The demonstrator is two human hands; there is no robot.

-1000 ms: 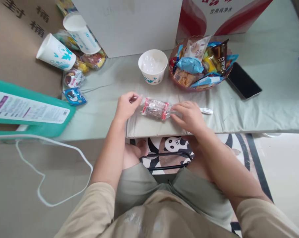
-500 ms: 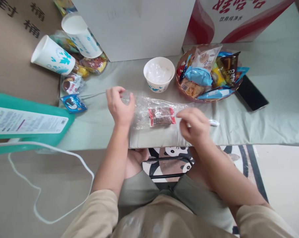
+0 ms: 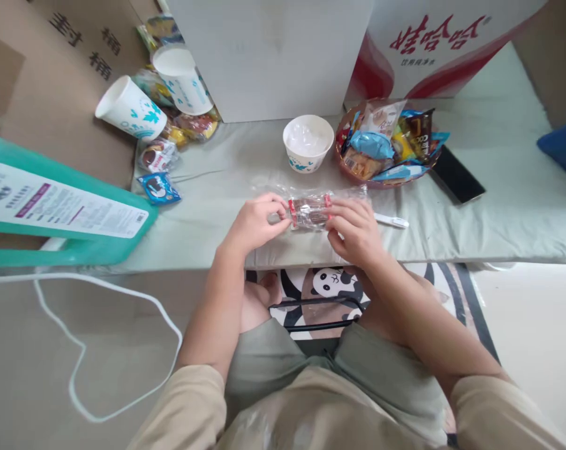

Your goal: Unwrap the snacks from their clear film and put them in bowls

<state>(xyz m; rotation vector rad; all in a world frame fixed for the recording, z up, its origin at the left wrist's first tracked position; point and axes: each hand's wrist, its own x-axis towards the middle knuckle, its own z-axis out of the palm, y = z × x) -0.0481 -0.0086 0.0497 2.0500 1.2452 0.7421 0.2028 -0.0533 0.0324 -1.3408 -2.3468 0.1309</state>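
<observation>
Both hands, left hand (image 3: 254,222) and right hand (image 3: 353,228), pinch the bagged snack bar (image 3: 309,211); slick plastic could slip loose.

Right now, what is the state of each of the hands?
Left hand: closed, pinching the left end of the snack packet.
Right hand: closed, holding its right end.

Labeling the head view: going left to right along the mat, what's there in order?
Teal container → blue cookie packet → left hand → red-ended snack packet → right hand → white pen-like stick → black phone → blue object.
</observation>
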